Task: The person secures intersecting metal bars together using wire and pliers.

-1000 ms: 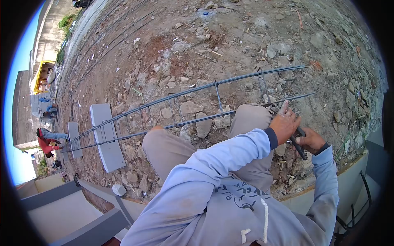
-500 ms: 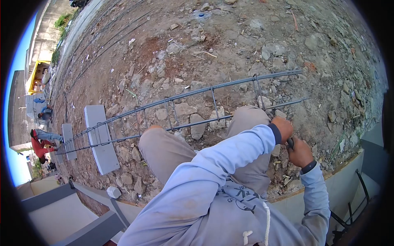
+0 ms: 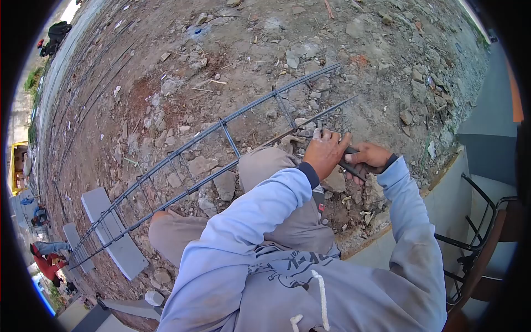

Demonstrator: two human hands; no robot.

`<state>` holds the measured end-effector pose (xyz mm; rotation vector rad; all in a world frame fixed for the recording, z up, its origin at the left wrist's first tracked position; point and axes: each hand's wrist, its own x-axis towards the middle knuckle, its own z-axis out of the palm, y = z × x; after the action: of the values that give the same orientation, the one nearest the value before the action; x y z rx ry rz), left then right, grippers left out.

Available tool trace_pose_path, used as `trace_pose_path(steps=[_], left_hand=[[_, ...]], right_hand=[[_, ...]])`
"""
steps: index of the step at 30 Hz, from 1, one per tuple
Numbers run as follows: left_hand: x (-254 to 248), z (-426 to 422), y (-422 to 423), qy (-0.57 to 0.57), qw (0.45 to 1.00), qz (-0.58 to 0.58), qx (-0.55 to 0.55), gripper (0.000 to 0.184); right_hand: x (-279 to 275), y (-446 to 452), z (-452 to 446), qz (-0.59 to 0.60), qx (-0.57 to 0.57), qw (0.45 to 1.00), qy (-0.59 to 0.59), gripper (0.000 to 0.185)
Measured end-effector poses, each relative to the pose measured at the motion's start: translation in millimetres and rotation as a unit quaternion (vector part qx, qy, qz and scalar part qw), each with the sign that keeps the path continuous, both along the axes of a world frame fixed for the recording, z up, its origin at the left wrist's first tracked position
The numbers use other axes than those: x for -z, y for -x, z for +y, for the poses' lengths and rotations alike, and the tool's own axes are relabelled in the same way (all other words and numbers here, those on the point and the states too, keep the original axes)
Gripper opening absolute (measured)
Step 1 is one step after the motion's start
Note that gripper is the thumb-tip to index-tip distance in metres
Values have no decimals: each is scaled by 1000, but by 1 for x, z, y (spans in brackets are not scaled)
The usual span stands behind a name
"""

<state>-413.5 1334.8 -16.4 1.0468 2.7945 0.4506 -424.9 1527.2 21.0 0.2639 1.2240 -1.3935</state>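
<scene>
A long rebar cage point(image 3: 229, 138) of parallel bars joined by stirrups runs diagonally in front of me, across my bent knees. My left hand point(image 3: 326, 154) is closed close to the lower bar, beside the stirrup nearest that end. Its curled fingers cover whatever they pinch. My right hand point(image 3: 371, 158) grips the dark handles of a tool like pincers point(image 3: 353, 167). The handles are spread between thumb and fingers, and the tool's head is hidden beneath my left hand. Both hands are almost touching.
Pale blocks point(image 3: 113, 232) support the cage's far part. Another person in red point(image 3: 47, 260) bends at its far end. Loose bars point(image 3: 91, 88) lie on the stony ground at upper left. A low wall edge point(image 3: 412, 207) and a chair point(image 3: 475, 243) stand to my right.
The view has turned, so the cage appears steeper and shifted left. My right hand's grip has loosened around the handles, which now show spread apart. My left hand stays close to it.
</scene>
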Motion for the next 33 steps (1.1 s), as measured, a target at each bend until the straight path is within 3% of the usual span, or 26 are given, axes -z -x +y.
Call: trace_pose_path(steps=[2, 3, 5, 6, 8, 10, 14, 16, 17, 19, 20, 22, 24, 27, 28, 29, 30, 31, 32, 33], left_hand=[[10, -2, 1, -40, 999, 2, -1, 43], [7, -5, 3, -46, 999, -16, 7, 42], [0, -12, 4, -53, 996, -57, 33, 39], [3, -13, 6, -86, 995, -49, 22, 37], [1, -14, 14, -80, 991, -101, 27, 36], [2, -14, 24, -91, 988, -118, 42, 34], [10, -17, 25, -73, 982, -155, 85, 35], [7, -15, 27, -41, 974, -208, 83, 37], [6, -15, 26, -66, 979, -176, 79, 38], [-7, -25, 21, -114, 984, -116, 71, 42], [-17, -28, 21, -61, 988, -114, 83, 55], [-13, -24, 11, -78, 992, -70, 71, 63], [-16, -18, 6, -67, 994, -48, 75, 73], [-28, -13, 5, -75, 986, -142, 47, 73], [-25, -13, 2, -124, 987, -103, 29, 71], [-27, -13, 3, -123, 985, -112, 43, 68], [-34, -16, 7, -123, 984, -118, 59, 65], [-41, -19, 12, -122, 982, -125, 75, 63], [-47, -23, 15, -134, 981, -119, 74, 59], [-51, -27, 18, -146, 980, -115, 74, 56]], right_hand=[[1, -8, 0, -7, 11, 1000, 4, 33], [-11, -7, -7, 80, -56, 992, -82, 37], [-37, -9, -29, 241, -180, 921, -246, 44], [-30, -16, -30, 419, -255, 807, -328, 57], [-48, -36, -53, 528, -263, 680, -435, 52], [-48, -53, -71, 619, -270, 508, -535, 41], [-26, -61, -69, 537, -275, 580, -547, 36], [-31, -48, -60, 481, -269, 685, -477, 33], [-34, -41, -55, 448, -263, 733, -440, 33], [-33, -34, -43, 242, -100, 906, -331, 30], [-33, -36, -39, 127, -13, 957, -262, 30], [-34, -42, -36, 33, 82, 981, -175, 31], [-39, -45, -41, -21, 148, 984, -101, 34], [-58, -36, -48, -8, 115, 978, -173, 37], [-61, -31, -43, 22, 60, 974, -219, 44], [-63, -33, -44, 167, -47, 935, -309, 46], [-65, -32, -46, 305, -153, 856, -388, 48], [-85, -27, -67, 426, -254, 741, -452, 50], [-108, -29, -91, 361, -294, 680, -567, 54], [-108, -36, -106, 434, -314, 590, -604, 46]])
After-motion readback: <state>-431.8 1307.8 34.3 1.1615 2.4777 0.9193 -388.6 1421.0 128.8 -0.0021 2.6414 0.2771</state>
